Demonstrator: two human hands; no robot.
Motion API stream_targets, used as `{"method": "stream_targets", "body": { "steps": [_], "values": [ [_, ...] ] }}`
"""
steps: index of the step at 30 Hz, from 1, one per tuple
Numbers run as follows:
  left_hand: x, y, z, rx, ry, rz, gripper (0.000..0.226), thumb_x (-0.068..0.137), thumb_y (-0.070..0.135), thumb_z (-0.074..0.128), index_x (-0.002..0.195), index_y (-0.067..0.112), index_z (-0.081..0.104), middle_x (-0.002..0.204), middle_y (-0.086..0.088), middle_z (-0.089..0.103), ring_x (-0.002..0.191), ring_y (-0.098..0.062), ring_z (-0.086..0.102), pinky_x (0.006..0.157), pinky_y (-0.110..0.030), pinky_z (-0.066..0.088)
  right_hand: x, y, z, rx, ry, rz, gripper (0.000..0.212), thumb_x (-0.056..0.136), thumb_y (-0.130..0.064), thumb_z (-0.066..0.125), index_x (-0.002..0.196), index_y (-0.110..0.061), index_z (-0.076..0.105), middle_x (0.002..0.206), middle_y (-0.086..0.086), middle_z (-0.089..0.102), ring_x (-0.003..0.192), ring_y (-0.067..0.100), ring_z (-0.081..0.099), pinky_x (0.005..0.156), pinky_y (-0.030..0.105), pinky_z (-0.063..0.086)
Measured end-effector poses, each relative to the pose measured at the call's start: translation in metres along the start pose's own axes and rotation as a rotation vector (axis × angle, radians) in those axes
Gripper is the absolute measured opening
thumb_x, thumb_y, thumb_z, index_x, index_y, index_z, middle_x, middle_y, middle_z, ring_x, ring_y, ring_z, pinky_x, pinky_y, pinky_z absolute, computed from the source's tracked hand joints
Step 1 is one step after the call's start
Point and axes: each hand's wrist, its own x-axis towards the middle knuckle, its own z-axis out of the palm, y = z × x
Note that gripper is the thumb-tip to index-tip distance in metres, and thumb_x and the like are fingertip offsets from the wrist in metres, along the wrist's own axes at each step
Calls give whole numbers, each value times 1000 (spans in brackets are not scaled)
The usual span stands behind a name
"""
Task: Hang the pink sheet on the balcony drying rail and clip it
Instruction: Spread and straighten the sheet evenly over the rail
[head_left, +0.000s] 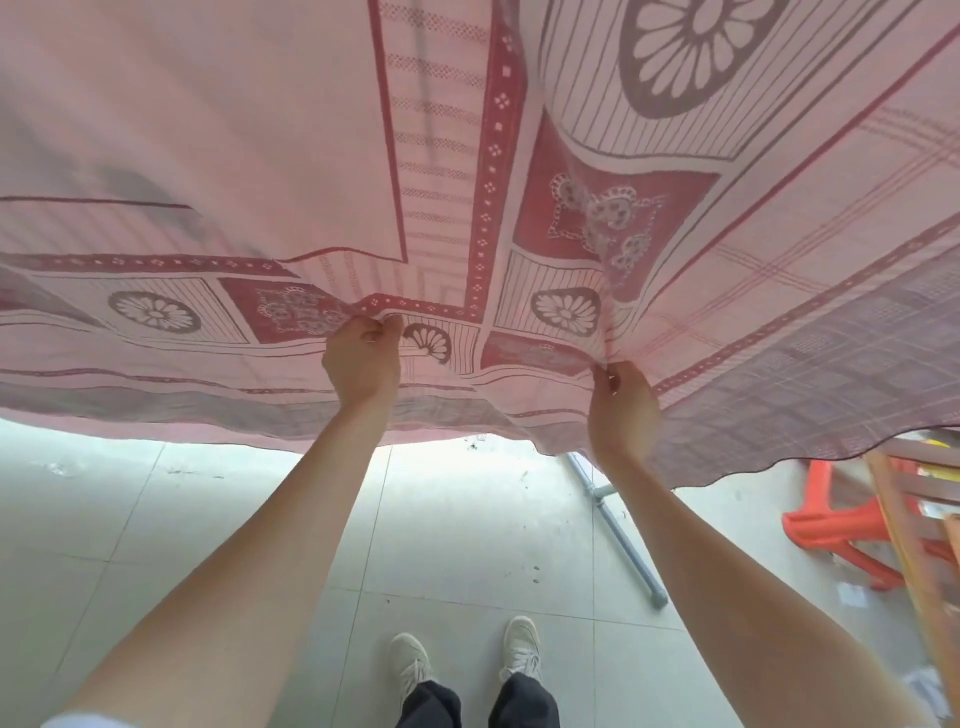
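The pink sheet (291, 156) hangs spread across the upper part of the view, its scalloped lower hem above the tiled floor (467, 545), and both arms reach up to it. The left hand (363, 358) has its grip closed, pinching a fold of the patterned border between thumb and curled fingers, while the right hand (623, 405) pinches a gathered pleat of the cloth just beside it. Below stand white sneakers (462, 660), a grey metal pipe (618, 530) lies on the floor toward its right edge, and an orange plastic stool (841, 525) sits near a wooden frame (904, 540).
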Motion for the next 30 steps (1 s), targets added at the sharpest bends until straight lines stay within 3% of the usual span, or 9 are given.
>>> {"method": "stream_targets", "body": {
  "steps": [3,6,9,14,18,20,22,24,30],
  "values": [
    [-14,-10,-10,35,-32,39,26,87,21,58,65,8,51,58,3,51,69,-18,49,67,-27,34,-22,14,-9,-12,-24,-43,20,94,-21,50,89,-3,58,85,12,62,68,26,46,52,29,27],
    [-48,-34,-29,13,-99,60,21,87,20,60,74,5,55,67,3,55,70,-15,51,66,-22,33,-41,27,-16,3,-55,-40,16,92,-18,52,86,-4,57,84,11,63,69,30,48,58,31,31],
    [-68,-47,-52,5,-142,42,19,85,21,63,75,5,58,70,6,58,67,-11,52,62,-21,36,-46,33,-29,26,-48,-67,13,90,-15,57,85,-3,59,82,12,64,71,35,57,58,33,35],
    [-73,-56,-55,-51,-81,40,21,85,20,63,73,4,55,68,4,58,57,-5,51,58,-23,36,-51,27,-35,46,15,-218,13,86,-9,54,90,-4,64,88,9,62,71,27,57,59,27,35],
    [-70,-57,-46,-70,-107,47,25,89,22,58,67,14,50,70,9,57,69,1,53,62,-12,37,-54,32,-22,40,-10,-65,15,89,-17,58,93,-4,65,93,12,63,80,34,59,62,29,33],
    [-62,-58,-42,-79,-167,106,18,88,22,60,74,13,54,77,5,60,76,-2,54,69,-17,39,-57,31,-16,115,-15,24,19,90,-23,56,96,-5,60,94,10,64,82,32,60,64,30,36],
    [-58,-73,-42,-20,-262,102,11,86,22,63,92,13,60,95,3,61,86,-9,54,75,-20,38,-64,29,-11,192,-74,133,28,90,-29,56,106,-7,55,102,9,64,88,28,60,70,31,40],
    [-60,-99,-46,65,-319,13,24,86,20,62,109,12,59,110,2,58,94,-12,53,79,-21,36,-75,33,-4,190,-213,251,39,90,-30,57,120,-6,49,117,8,60,100,25,57,78,29,38],
    [-67,-162,-69,180,-354,-222,33,88,18,58,121,14,53,124,-1,56,103,-16,53,86,-27,39,-98,44,34,109,-553,240,50,91,-32,55,131,-5,44,134,13,52,123,29,49,97,33,37]
  ]
}}
